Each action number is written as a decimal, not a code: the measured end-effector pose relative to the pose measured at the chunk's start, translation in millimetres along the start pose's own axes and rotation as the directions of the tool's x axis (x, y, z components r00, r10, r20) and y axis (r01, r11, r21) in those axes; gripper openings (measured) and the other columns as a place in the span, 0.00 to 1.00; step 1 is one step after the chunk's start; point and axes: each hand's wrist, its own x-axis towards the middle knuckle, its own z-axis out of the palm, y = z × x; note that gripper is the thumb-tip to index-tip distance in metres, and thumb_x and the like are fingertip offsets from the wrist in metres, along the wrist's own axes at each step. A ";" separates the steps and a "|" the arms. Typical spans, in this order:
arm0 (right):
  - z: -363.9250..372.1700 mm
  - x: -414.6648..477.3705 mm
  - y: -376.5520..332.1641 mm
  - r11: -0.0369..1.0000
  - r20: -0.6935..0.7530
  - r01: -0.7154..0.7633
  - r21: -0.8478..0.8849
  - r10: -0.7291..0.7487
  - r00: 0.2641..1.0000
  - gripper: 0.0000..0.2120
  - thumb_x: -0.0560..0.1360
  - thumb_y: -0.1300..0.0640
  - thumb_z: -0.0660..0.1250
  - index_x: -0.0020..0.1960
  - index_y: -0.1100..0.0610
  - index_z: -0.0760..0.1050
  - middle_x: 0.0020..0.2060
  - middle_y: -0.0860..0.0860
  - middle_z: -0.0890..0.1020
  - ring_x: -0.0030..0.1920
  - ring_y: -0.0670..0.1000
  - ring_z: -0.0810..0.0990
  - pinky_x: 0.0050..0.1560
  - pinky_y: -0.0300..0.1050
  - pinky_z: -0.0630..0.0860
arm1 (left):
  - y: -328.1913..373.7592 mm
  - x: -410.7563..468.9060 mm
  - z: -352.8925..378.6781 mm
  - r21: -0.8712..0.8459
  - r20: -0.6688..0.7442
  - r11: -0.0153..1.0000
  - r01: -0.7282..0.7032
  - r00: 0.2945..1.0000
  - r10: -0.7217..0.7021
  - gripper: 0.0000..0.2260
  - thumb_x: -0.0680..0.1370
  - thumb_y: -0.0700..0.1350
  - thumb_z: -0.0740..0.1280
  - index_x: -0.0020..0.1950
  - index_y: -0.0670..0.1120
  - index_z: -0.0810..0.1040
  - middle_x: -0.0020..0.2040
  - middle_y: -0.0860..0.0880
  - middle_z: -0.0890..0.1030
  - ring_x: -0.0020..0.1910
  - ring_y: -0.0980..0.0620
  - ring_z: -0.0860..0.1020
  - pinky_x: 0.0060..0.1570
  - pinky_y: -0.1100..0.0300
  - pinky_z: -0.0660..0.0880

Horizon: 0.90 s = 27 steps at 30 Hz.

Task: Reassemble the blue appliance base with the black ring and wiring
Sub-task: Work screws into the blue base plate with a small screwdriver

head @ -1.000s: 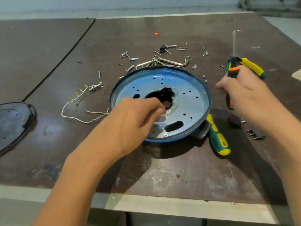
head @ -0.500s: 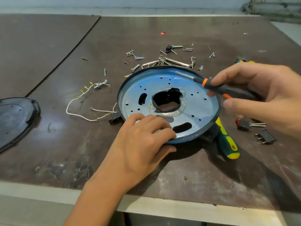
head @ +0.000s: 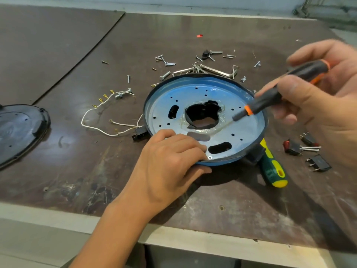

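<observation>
The round blue appliance base (head: 239, 130) lies flat mid-table, with a black ring (head: 152, 93) around its rim and a dark opening at its centre. White wiring (head: 100, 130) with brass terminals trails off its left side to a black connector (head: 139, 133). My left hand (head: 170, 163) grips the base's near edge, fingers on top and thumb underneath. My right hand (head: 318, 97) holds a black and orange screwdriver (head: 270, 97), its blurred shaft slanting down over the plate's right half.
Loose screws and bolts (head: 166, 62) and hex keys (head: 210, 69) lie behind the base. A green and yellow tool handle (head: 273, 167) sticks out from under its right side. Black switch parts (head: 316, 163) sit at right, a black cover (head: 19, 130) at far left.
My left hand moved from the plate's centre to its near edge. My right hand swung the screwdriver down from upright and now holds it slanted over the plate.
</observation>
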 end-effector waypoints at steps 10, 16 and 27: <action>25.9 -4.2 2.2 0.988 0.062 0.100 -0.114 -0.094 0.994 0.06 0.81 0.59 0.64 0.54 0.51 0.68 0.39 0.61 0.78 0.33 0.58 0.74 0.31 0.47 0.71 | 0.0 0.1 -0.8 0.011 0.029 1.000 -0.005 1.000 0.004 0.09 0.74 0.51 0.74 0.50 0.49 0.85 0.52 0.53 0.84 0.51 0.53 0.81 0.50 0.50 0.74; 27.2 -3.6 9.8 0.961 0.011 0.111 -0.252 -0.112 0.994 0.07 0.81 0.56 0.65 0.55 0.50 0.68 0.39 0.64 0.77 0.37 0.62 0.77 0.34 0.57 0.73 | 1.1 0.9 -1.4 0.027 0.032 1.000 0.002 0.999 -0.003 0.09 0.74 0.52 0.73 0.51 0.49 0.85 0.52 0.53 0.84 0.50 0.53 0.81 0.50 0.50 0.74; 32.2 -5.3 13.0 0.919 0.096 0.125 -0.373 -0.096 0.991 0.07 0.81 0.53 0.63 0.57 0.51 0.69 0.37 0.57 0.79 0.35 0.61 0.77 0.35 0.63 0.74 | 2.6 1.6 -2.3 0.017 0.055 1.000 0.020 0.998 -0.021 0.09 0.74 0.52 0.73 0.51 0.50 0.85 0.52 0.53 0.84 0.50 0.54 0.80 0.50 0.52 0.73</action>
